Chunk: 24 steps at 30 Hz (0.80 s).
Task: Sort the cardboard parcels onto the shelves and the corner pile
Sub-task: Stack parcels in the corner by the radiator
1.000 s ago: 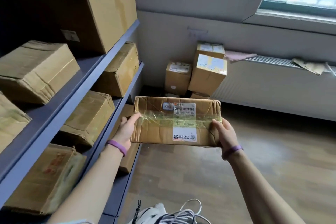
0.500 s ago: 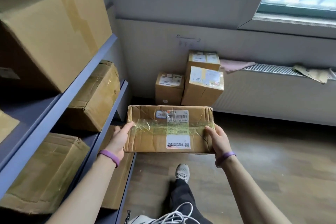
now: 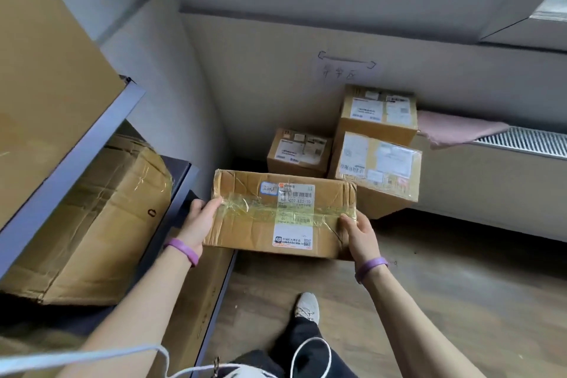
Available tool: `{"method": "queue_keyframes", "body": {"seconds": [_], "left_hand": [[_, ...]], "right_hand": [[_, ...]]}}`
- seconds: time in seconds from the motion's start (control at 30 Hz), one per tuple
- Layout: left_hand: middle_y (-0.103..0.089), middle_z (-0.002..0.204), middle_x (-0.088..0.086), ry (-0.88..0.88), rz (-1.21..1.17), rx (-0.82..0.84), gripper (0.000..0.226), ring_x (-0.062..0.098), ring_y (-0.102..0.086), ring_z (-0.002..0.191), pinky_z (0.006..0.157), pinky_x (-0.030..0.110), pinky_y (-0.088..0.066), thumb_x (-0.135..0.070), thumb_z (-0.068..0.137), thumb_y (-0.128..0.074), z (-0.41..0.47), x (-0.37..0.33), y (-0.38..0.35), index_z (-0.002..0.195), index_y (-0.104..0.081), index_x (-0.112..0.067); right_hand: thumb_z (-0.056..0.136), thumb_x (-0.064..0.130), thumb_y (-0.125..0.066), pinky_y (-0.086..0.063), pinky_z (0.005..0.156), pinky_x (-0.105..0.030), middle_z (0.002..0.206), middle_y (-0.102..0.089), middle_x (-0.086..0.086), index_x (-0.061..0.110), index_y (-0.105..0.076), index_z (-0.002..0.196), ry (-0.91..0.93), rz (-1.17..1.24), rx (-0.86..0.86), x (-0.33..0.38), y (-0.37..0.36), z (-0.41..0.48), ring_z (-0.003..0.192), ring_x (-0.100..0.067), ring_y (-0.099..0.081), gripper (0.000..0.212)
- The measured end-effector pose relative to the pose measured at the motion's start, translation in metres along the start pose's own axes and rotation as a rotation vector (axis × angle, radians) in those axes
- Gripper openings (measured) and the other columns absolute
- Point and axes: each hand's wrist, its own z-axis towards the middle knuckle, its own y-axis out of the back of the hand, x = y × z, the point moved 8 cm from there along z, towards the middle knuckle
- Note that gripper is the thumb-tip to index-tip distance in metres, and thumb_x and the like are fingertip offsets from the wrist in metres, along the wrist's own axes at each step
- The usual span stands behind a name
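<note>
I hold a flat, worn cardboard parcel with yellowed tape and a white label, level in front of me above the floor. My left hand grips its left end, thumb on top. My right hand grips its right end. Just beyond the parcel is the corner pile: a small box on the left and two larger boxes stacked on the right. The grey shelves on my left carry large cardboard boxes.
A radiator cover with a pink cloth runs along the right wall. A handwritten sign is on the wall above the pile. My foot stands on the wooden floor. A white cable hangs at my chest.
I have walked toward the corner; the pile looks larger and closer. The parcel stays gripped by both hands and sits lower, near the pile.
</note>
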Motion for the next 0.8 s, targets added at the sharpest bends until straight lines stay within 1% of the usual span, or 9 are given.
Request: {"method": "queue_keyframes", "body": {"seconds": [0.1,0.2,0.27,0.4,0.47,0.6,0.63,0.73,0.8], "left_hand": [[-0.057,0.121,0.009,0.007,0.099,0.023,0.042,0.024,-0.054,0.111,0.094,0.043,-0.045,-0.050,0.101,-0.044,0.030,-0.004,-0.019,0.126,-0.044,-0.016],[-0.057,0.120,0.011,0.040,0.152,0.055,0.042,0.026,-0.056,0.110,0.097,0.048,-0.048,-0.053,0.101,-0.041,0.065,0.002,-0.036,0.124,-0.043,-0.018],[-0.058,0.118,0.009,0.059,0.179,0.063,0.042,0.026,-0.057,0.110,0.094,0.046,-0.048,-0.054,0.100,-0.041,0.089,0.011,-0.043,0.123,-0.044,-0.020],[-0.059,0.111,0.004,0.092,0.192,0.061,0.036,0.018,-0.058,0.099,0.071,0.032,-0.046,-0.050,0.101,-0.041,0.141,0.039,-0.057,0.123,-0.044,-0.022],[-0.059,0.108,0.003,0.113,0.190,0.067,0.034,0.014,-0.058,0.093,0.066,0.029,-0.045,-0.048,0.102,-0.041,0.168,0.057,-0.066,0.122,-0.044,-0.022],[-0.060,0.110,0.002,0.135,0.207,0.064,0.028,0.012,-0.057,0.093,0.067,0.029,-0.045,-0.043,0.103,-0.043,0.226,0.098,-0.077,0.120,-0.047,-0.022],[-0.060,0.110,0.001,0.130,0.210,0.069,0.027,0.011,-0.057,0.094,0.067,0.028,-0.045,-0.042,0.103,-0.044,0.242,0.108,-0.080,0.121,-0.047,-0.022],[-0.061,0.113,-0.002,0.116,0.205,0.093,0.030,0.013,-0.057,0.100,0.071,0.029,-0.046,-0.042,0.102,-0.046,0.290,0.134,-0.089,0.126,-0.047,-0.026],[-0.062,0.116,-0.003,0.099,0.187,0.102,0.034,0.014,-0.058,0.104,0.076,0.030,-0.047,-0.042,0.101,-0.048,0.321,0.149,-0.094,0.131,-0.049,-0.025]], "right_hand": [[0.099,0.016,-0.055,-0.039,0.112,-0.039,0.131,-0.061,-0.006,0.009,-0.053,0.136,-0.062,-0.046,0.000,-0.011,-0.010,0.033,0.122,-0.019,-0.055,0.038],[0.101,0.017,-0.050,-0.039,0.107,-0.033,0.124,-0.062,-0.001,0.016,-0.054,0.131,-0.121,-0.096,0.023,-0.029,-0.023,0.064,0.117,-0.017,-0.056,0.031],[0.101,0.018,-0.048,-0.039,0.102,-0.030,0.122,-0.061,0.001,0.020,-0.052,0.129,-0.150,-0.124,0.029,-0.046,-0.030,0.083,0.114,-0.016,-0.055,0.028],[0.102,0.025,-0.048,-0.037,0.110,-0.034,0.133,-0.059,0.001,0.020,-0.045,0.142,-0.230,-0.191,0.058,-0.096,-0.046,0.113,0.121,-0.017,-0.054,0.040],[0.102,0.028,-0.049,-0.036,0.111,-0.033,0.135,-0.059,0.001,0.021,-0.043,0.144,-0.268,-0.217,0.053,-0.123,-0.053,0.133,0.123,-0.017,-0.054,0.043],[0.102,0.028,-0.049,-0.034,0.094,-0.022,0.131,-0.061,0.001,0.019,-0.048,0.140,-0.294,-0.271,0.017,-0.174,-0.065,0.173,0.119,-0.016,-0.054,0.039],[0.102,0.029,-0.049,-0.033,0.093,-0.021,0.131,-0.060,0.001,0.020,-0.049,0.139,-0.288,-0.273,0.016,-0.186,-0.070,0.182,0.118,-0.015,-0.053,0.038],[0.099,0.039,-0.054,-0.035,0.107,-0.028,0.135,-0.056,0.004,0.028,-0.042,0.146,-0.292,-0.264,0.033,-0.222,-0.088,0.210,0.122,-0.015,-0.050,0.050],[0.083,0.049,-0.063,-0.037,0.110,-0.031,0.135,-0.057,0.008,0.030,-0.041,0.146,-0.273,-0.234,0.048,-0.241,-0.102,0.231,0.123,-0.012,-0.052,0.070]]}}
